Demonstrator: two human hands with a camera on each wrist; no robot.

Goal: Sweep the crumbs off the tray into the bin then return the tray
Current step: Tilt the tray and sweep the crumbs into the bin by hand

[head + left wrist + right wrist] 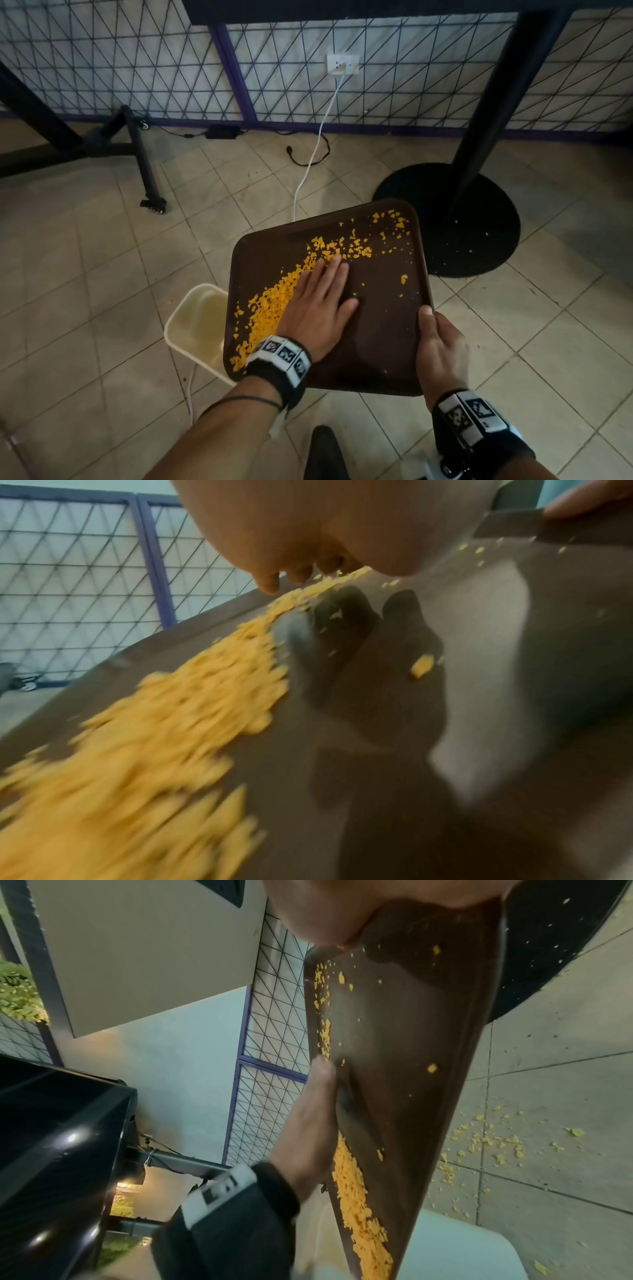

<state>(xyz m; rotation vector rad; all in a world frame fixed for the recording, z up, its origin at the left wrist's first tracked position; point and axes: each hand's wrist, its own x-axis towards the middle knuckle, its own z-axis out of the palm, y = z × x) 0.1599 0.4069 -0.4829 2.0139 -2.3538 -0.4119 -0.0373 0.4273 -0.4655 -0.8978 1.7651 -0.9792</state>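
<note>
A dark brown tray (383, 349) is held tilted over a cream bin (191, 329) that stands on the floor at its lower left corner. Orange crumbs (270, 308) lie in a band along the tray's left side, with sparser ones (356, 245) near the far edge. My left hand (318, 301) lies flat on the tray with straight fingers against the crumb band. My right hand (438, 346) grips the tray's right rim, thumb on top. In the left wrist view the crumbs (164, 737) are blurred. The right wrist view shows the tray (411, 1042) edge-on above the bin (462, 1253).
A black round table base (455, 219) with its post stands just right of the tray. A white cable (308, 164) runs from a wall socket across the tiled floor. A wheeled stand leg (147, 171) is at the left. Spilled crumbs (486, 1145) lie on the floor.
</note>
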